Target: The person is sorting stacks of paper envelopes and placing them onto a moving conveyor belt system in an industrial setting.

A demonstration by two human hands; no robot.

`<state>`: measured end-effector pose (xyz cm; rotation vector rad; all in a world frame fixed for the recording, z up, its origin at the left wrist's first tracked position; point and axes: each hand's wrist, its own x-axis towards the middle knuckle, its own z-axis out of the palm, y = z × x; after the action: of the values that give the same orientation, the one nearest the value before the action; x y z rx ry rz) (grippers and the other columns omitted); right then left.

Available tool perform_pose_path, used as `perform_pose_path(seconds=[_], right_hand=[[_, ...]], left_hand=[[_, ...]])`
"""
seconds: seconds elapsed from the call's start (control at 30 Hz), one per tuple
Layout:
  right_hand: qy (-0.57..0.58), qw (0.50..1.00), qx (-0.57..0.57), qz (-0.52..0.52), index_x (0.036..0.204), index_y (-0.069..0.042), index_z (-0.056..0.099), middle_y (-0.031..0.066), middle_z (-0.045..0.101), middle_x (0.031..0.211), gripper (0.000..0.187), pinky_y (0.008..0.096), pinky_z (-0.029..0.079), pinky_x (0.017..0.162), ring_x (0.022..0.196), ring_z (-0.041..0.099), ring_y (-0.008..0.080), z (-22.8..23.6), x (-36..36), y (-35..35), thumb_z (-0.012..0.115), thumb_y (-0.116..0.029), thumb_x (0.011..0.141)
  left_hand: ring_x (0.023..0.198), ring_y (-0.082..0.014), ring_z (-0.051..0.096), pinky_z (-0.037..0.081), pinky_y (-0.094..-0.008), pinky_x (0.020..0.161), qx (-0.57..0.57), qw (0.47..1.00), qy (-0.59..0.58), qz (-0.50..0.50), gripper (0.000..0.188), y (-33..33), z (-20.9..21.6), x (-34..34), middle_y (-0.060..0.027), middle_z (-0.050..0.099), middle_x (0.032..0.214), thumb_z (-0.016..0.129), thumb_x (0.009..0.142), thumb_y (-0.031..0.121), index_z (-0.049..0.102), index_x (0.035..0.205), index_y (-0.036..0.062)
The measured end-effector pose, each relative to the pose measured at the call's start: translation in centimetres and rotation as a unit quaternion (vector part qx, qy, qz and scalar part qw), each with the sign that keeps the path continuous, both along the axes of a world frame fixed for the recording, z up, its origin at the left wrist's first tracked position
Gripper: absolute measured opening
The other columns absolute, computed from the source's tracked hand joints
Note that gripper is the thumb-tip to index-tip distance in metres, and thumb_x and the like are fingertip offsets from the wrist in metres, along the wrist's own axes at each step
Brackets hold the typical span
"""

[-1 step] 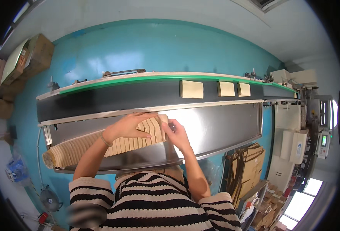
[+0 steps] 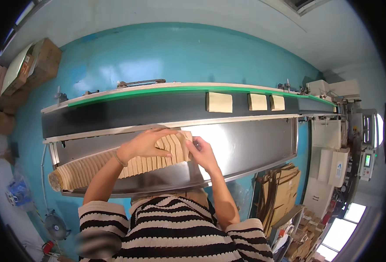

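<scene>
Your left hand (image 2: 143,146) spread wide over row of folded tan packets (image 2: 143,164); right hand (image 2: 200,153) pinching end packet (image 2: 187,139), just right of left thumb. Step looks like parting 1 packet. Next move calls for clean separation, left palm steadying row. 3 packets (image 2: 219,102) beyond fingers, on conveyor belt (image 2: 158,104). Some right fingertips hidden; left forearm (image 2: 107,179) covers mid-row.

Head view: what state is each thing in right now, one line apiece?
Left hand: open, thumb and fingers spread over the row.
Right hand: curled at the row's right end; grip unclear.
Row of tan pieces: on edge, packed side by side on the steel tray.
Three pale packs: flat, spaced apart on the dark belt.
Panel screen: lit.
Cardboard sheets: stacked, leaning.
</scene>
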<state>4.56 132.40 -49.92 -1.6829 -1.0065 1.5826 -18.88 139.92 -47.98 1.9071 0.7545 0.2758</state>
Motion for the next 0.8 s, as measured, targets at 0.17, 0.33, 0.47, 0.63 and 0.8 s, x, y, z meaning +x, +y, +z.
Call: perform_pose_path(seconds=[0.17,0.33,0.47,0.63,0.8], right_hand=[[0.045,0.978,0.086,-0.184,0.103,0.000,0.061,0.0030,0.064,0.086,0.025,0.0251,0.049,0.067,0.074,0.059,0.0089,-0.7,1.6,4.2,0.058,-0.024,0.097],[-0.086,0.992,0.054,0.068,0.113,-0.003,0.062,0.0042,0.065,0.091,0.035,0.0243,0.049,0.069,0.076,0.059,0.0088,0.5,-2.0,0.6,0.068,-0.029,0.090],[0.055,0.997,0.006,0.050,0.112,-0.001,0.061,0.0046,0.065,0.093,0.032,0.0249,0.049,0.073,0.077,0.059,0.0096,0.3,-0.7,0.5,0.067,-0.025,0.090],[-0.104,0.985,0.058,0.125,0.110,0.000,0.061,0.0064,0.066,0.093,0.024,0.0248,0.049,0.072,0.078,0.060,0.0105,0.0,0.3,1.7,0.063,-0.017,0.092],[0.050,0.987,0.021,-0.151,0.111,0.001,0.060,0.0047,0.065,0.089,0.030,0.0227,0.048,0.068,0.078,0.060,0.0088,-0.8,0.0,4.4,0.062,-0.024,0.094]], left_hand=[[0.117,-0.0380,0.053,0.044,-0.0430,0.100,-0.005,1.000,0.006,0.006,0.075,0.1,-0.1,-0.2,-0.0189,0.054,0.130,0.076,0.075,0.046,0.047,0.135,0.0115],[0.119,-0.0355,0.052,0.042,-0.0408,0.100,0.032,0.999,0.027,0.008,0.074,-0.2,-0.4,-0.7,-0.0187,0.054,0.131,0.076,0.077,0.041,0.045,0.137,0.0093],[0.119,-0.0384,0.052,0.043,-0.0439,0.100,-0.010,0.999,0.028,0.013,0.075,-0.3,0.3,-1.2,-0.0203,0.055,0.130,0.076,0.075,0.044,0.048,0.135,0.0096],[0.117,-0.0349,0.053,0.042,-0.0410,0.100,0.016,0.999,0.027,0.010,0.072,-0.5,-0.4,-1.6,-0.0163,0.055,0.129,0.075,0.078,0.042,0.047,0.134,0.0083],[0.117,-0.0356,0.053,0.042,-0.0412,0.100,-0.007,0.999,0.040,0.009,0.073,-0.4,-0.1,-1.5,-0.0157,0.055,0.130,0.074,0.077,0.043,0.047,0.135,0.0086]])
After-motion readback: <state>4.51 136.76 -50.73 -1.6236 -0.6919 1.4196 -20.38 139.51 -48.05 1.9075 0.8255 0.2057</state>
